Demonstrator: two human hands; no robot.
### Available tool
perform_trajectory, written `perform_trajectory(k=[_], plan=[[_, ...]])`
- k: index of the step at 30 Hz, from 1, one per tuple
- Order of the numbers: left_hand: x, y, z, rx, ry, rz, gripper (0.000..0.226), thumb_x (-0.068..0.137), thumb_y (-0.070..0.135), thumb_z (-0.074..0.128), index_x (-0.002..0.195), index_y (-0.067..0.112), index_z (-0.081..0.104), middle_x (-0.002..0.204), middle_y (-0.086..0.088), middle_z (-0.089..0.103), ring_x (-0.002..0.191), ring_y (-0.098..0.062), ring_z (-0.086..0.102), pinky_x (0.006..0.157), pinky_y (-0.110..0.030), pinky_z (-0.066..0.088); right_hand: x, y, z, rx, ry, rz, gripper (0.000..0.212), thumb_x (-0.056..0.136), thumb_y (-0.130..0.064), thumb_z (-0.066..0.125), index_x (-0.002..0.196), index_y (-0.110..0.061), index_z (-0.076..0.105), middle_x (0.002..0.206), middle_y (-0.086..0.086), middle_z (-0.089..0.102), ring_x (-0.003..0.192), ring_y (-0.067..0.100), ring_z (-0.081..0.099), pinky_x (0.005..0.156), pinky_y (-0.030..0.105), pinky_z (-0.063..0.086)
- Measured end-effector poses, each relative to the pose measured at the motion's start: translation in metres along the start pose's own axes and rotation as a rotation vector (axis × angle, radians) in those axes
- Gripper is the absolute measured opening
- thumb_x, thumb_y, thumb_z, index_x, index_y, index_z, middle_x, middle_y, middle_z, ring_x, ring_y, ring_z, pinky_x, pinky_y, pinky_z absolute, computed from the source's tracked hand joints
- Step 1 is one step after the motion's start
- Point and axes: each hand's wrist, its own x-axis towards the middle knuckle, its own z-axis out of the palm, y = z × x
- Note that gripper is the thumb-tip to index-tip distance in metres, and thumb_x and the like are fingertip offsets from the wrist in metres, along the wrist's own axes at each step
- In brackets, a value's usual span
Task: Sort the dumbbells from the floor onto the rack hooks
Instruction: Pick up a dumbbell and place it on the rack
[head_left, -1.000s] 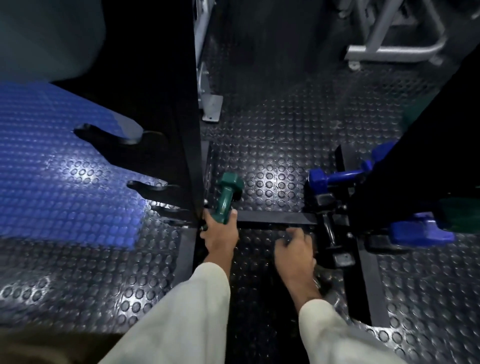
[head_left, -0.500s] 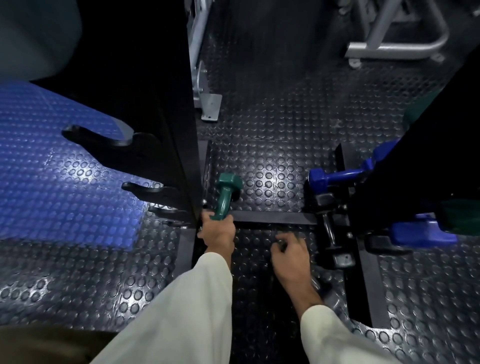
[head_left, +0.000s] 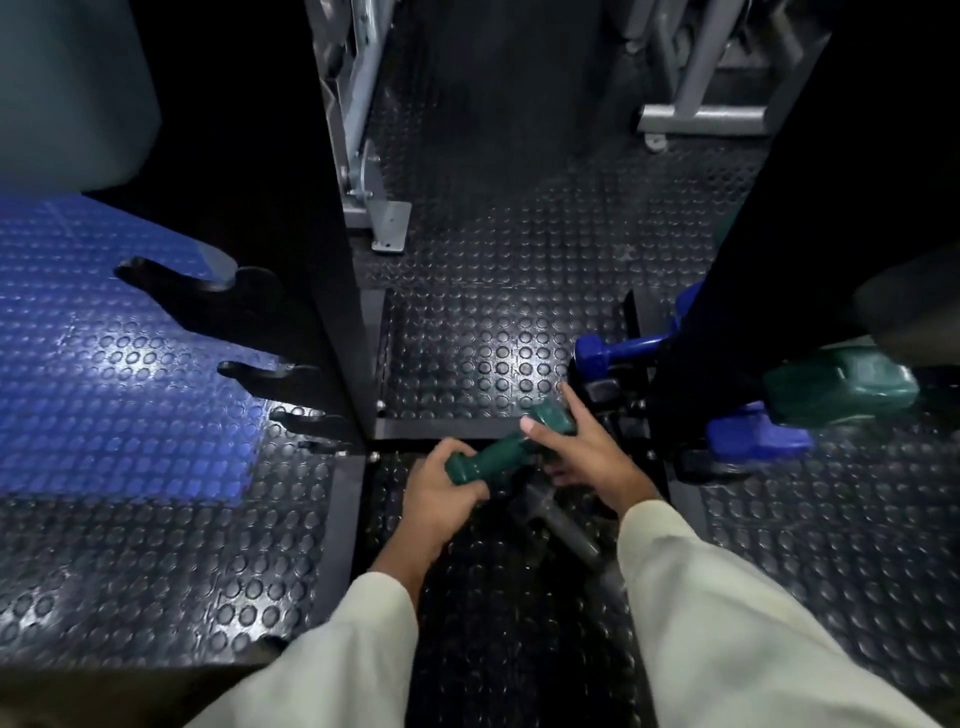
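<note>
Open studded floor (head_left: 498, 291) between the left rack upright (head_left: 291, 260) and right rack upright (head_left: 769, 234) gives passage; black hooks (head_left: 208, 296) jut leftward, blue dumbbells (head_left: 623, 349) and a black dumbbell (head_left: 566, 525) crowd the right base.

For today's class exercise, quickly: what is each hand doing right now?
Left hand: grips the near end of the green dumbbell.
Right hand: holds the far end of the same dumbbell.
</note>
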Motion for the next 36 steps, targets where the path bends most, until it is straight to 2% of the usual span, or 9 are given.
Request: perform_trajectory(k=[4,8,10,13,15,19,24,28,36], plan=[[-0.009,0.027,-0.018,0.263,-0.097,0.106,0.06,0.069,0.015,0.086,0.098,0.057,0.056,0.112,-0.001,0.055,0.089,-0.018,0.061,0.074,-0.027,0.05,-0.013,0.01,-0.007,0.225,-0.027,0.098,0.041,0.083,-0.034,0.086,0.119,-0.041,0.067,0.111,0.003,0.075,0.091,0.023,0.07,0.075,0.042,0.052],[-0.032,0.037,-0.037,0.129,-0.049,-0.012,0.113,0.074,0.013,0.09,0.158,0.047,0.023,0.133,0.008,0.051,0.103,-0.016,0.066,0.074,-0.024,0.056,-0.045,0.006,0.009,0.284,0.005,0.057,0.029,0.088,-0.014,0.074,0.108,-0.035,0.067,0.088,0.0,0.073,0.073,0.017,0.068,0.062,0.029,0.046],[-0.046,0.041,-0.048,0.085,0.028,-0.051,0.121,0.07,0.018,0.092,0.164,0.034,0.018,0.132,0.004,0.057,0.107,-0.02,0.064,0.088,-0.031,0.057,-0.062,-0.002,0.018,0.326,0.009,0.032,0.028,0.09,-0.009,0.07,0.106,-0.031,0.066,0.084,0.002,0.071,0.062,0.014,0.066,0.052,0.021,0.042],[-0.068,0.049,-0.066,-0.01,0.112,-0.038,0.091,0.068,0.012,0.091,0.148,0.024,0.051,0.107,0.004,0.067,0.095,-0.018,0.067,0.087,-0.034,0.06,-0.089,-0.016,0.028,0.43,-0.018,0.014,0.03,0.092,-0.004,0.069,0.11,-0.028,0.065,0.09,0.007,0.068,0.06,0.015,0.064,0.046,0.021,0.043],[-0.086,0.057,-0.082,-0.095,0.164,-0.019,0.084,0.067,0.005,0.089,0.142,0.026,0.059,0.107,0.003,0.071,0.095,-0.017,0.069,0.087,-0.033,0.061,-0.105,-0.028,0.035,0.463,-0.06,-0.015,0.025,0.091,-0.011,0.073,0.107,-0.029,0.066,0.1,0.012,0.07,0.074,0.022,0.066,0.056,0.03,0.048],[-0.116,0.071,-0.121,-0.166,0.247,0.026,0.082,0.069,-0.002,0.079,0.141,0.032,0.061,0.116,0.004,0.071,0.097,-0.014,0.068,0.08,-0.027,0.059,-0.137,-0.057,0.053,0.482,-0.132,-0.121,0.016,0.095,-0.025,0.069,0.109,-0.031,0.063,0.101,0.006,0.069,0.075,0.022,0.065,0.055,0.031,0.044],[-0.146,0.083,-0.184,-0.118,0.379,0.056,0.076,0.067,0.002,0.073,0.135,0.034,0.065,0.112,0.002,0.073,0.102,-0.022,0.069,0.09,-0.041,0.062,-0.175,-0.092,0.077,0.519,-0.344,-0.196,0.049,0.079,-0.013,0.061,0.127,-0.017,0.053,0.118,0.02,0.065,0.08,0.032,0.067,0.061,0.039,0.05],[-0.149,0.086,-0.238,-0.111,0.465,0.032,0.044,0.057,0.01,0.069,0.099,0.022,0.071,0.089,-0.002,0.074,0.083,-0.024,0.072,0.073,-0.044,0.065,-0.206,-0.119,0.102,0.489,-0.497,-0.225,0.067,0.065,-0.009,0.056,0.131,-0.02,0.053,0.119,0.028,0.065,0.084,0.044,0.065,0.06,0.041,0.055],[-0.15,0.12,-0.312,-0.272,0.548,0.139,0.039,0.052,0.002,0.057,0.08,0.025,0.069,0.077,-0.009,0.072,0.068,-0.033,0.071,0.053,-0.051,0.063,-0.244,-0.153,0.142,0.299,-0.541,-0.426,0.066,0.097,0.008,0.064,0.146,-0.034,0.047,0.125,0.018,0.07,0.087,0.035,0.067,0.071,0.037,0.055]])
